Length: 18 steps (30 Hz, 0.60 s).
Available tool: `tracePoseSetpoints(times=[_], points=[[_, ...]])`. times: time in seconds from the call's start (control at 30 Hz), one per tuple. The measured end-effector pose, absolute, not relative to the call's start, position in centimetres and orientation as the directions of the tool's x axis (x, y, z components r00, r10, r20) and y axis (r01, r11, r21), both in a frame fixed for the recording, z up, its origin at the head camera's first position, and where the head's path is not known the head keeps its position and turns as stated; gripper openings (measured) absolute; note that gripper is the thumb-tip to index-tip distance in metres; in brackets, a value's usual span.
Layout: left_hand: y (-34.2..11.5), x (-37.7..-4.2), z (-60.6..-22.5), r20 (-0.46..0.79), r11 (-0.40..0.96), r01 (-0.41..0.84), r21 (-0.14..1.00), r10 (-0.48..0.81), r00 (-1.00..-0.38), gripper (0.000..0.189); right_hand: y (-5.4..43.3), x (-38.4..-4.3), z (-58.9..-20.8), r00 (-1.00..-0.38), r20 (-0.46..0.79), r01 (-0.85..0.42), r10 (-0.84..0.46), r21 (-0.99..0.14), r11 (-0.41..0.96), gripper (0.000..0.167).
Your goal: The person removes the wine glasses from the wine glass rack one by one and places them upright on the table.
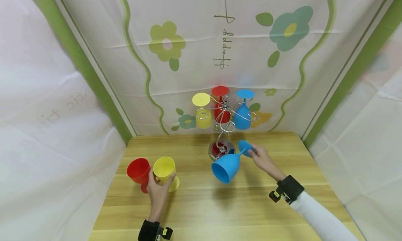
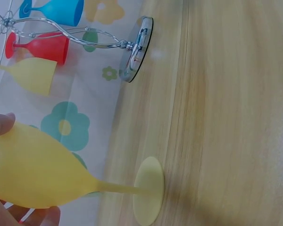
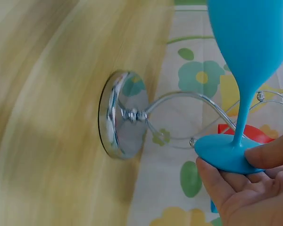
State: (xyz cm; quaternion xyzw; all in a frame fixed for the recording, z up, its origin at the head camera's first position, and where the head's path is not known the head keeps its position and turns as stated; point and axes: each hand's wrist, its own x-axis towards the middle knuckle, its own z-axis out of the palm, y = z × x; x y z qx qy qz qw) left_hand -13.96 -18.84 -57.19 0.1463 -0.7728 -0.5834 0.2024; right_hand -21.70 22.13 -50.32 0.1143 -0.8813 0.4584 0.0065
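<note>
My left hand [image 1: 158,191] holds the bowl of a yellow goblet [image 1: 164,168], thumb on one side and fingers on the other. That goblet's round foot [image 2: 149,190] stands on the table, or close to it. Right beside it is an upright red goblet [image 1: 138,171], near my left fingers. With my right hand [image 1: 262,159] I pinch the foot of a blue goblet [image 1: 226,167], thumb on top and fingers beneath. It is tilted in the air, its mouth facing down and to the left, in front of a chrome goblet rack [image 1: 224,129].
Upside down on the rack hang a yellow goblet [image 1: 204,118], a red goblet [image 1: 222,111] and a blue goblet [image 1: 243,117]. The rack's round base [image 3: 127,114] stands on the wooden table [image 1: 201,213] by its back edge. Printed cloth [image 1: 201,35] forms the back wall.
</note>
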Motion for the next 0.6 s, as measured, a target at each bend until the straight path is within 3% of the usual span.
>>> tracePoseSetpoints(times=[0.27,0.6], points=[[-18.9,-14.0,-57.1,0.132,0.273,0.001,0.962,-0.46,-0.878,0.089,21.4,-20.9,-52.1,-0.953,-0.176,0.084,-0.246,-0.935,0.344,0.049],[-18.9,-14.0,-57.1,0.144,0.273,0.017,0.962,-0.453,-0.88,0.088,20.7,-19.6,-55.0,-0.902,-0.304,0.257,-0.306,-0.949,0.185,0.041]])
